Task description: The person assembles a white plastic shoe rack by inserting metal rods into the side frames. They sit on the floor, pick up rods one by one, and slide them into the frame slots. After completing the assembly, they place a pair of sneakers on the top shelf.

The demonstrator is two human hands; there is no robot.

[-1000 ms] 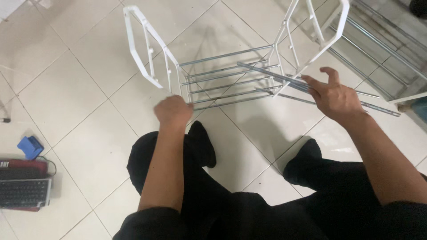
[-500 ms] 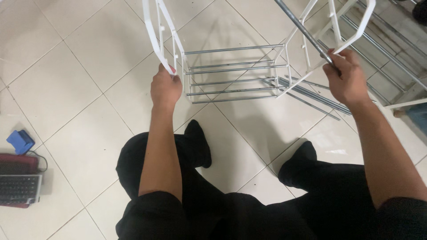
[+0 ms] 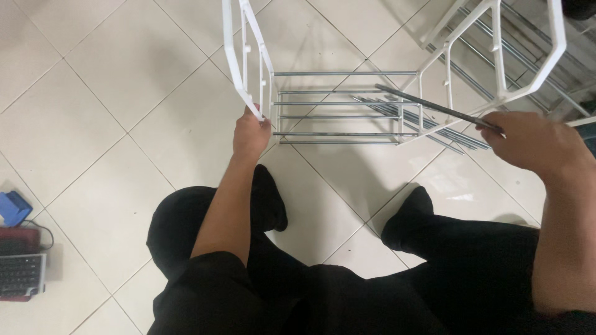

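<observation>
A rack stands on the tiled floor in front of my black-clad legs, made of two white side frames (image 3: 245,56) joined by several horizontal metal rods (image 3: 338,116). My left hand (image 3: 250,133) grips the lower front corner of the left white frame. My right hand (image 3: 528,141) is closed on one end of a loose metal rod (image 3: 434,104), which points left and slightly up across the right white frame (image 3: 534,68), its far tip near the rack's middle.
Several more loose rods (image 3: 462,138) lie on the floor right of the rack. Another metal shelf section (image 3: 528,56) lies at the upper right. A keyboard (image 3: 18,274) and a blue object (image 3: 12,208) sit at the left edge.
My right hand lifted one rod off the pile, held it steeply upward, then lowered it to nearly level. My left hand moved up onto the left frame's corner.
</observation>
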